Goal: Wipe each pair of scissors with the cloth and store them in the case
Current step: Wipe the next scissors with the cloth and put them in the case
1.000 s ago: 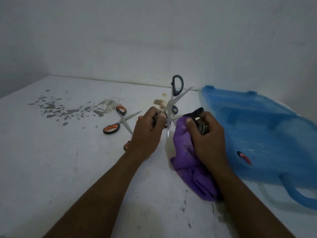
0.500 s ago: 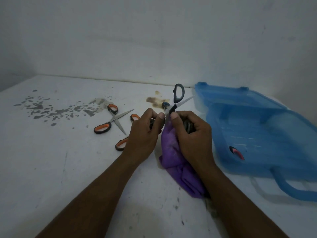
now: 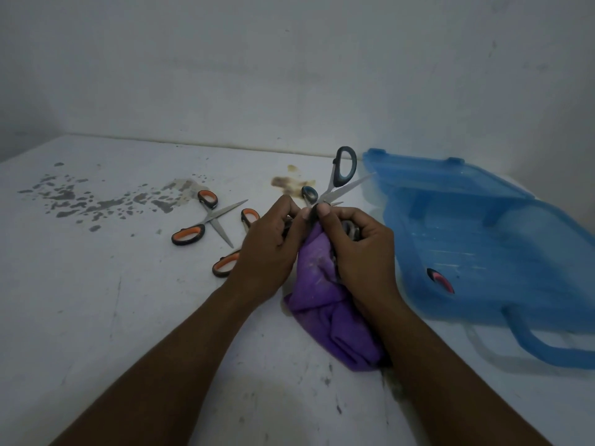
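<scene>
Stained white bench (image 3: 96, 317), mid-wipe: my left grip (image 3: 267, 249) holds grey scissors (image 3: 341, 175) just left of blue case (image 3: 483, 239); right grip (image 3: 360, 252) pinches cloth (image 3: 322, 304) vs. them. Next, I reckon: shut blades, lay in case.

orange scissors (image 3: 211, 218) obstruct left, blue case (image 3: 476, 252) right

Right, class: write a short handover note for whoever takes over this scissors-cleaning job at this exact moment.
Left hand: grips the grey-handled scissors, blades open, handles up.
Right hand: holds the purple cloth against them.
First orange-handled scissors and second orange-handled scissors lie on the table.
Blue case: open, at right; red handle inside, perhaps one pair stored.
Left: finish wiping, then wipe and store the rest.
</scene>
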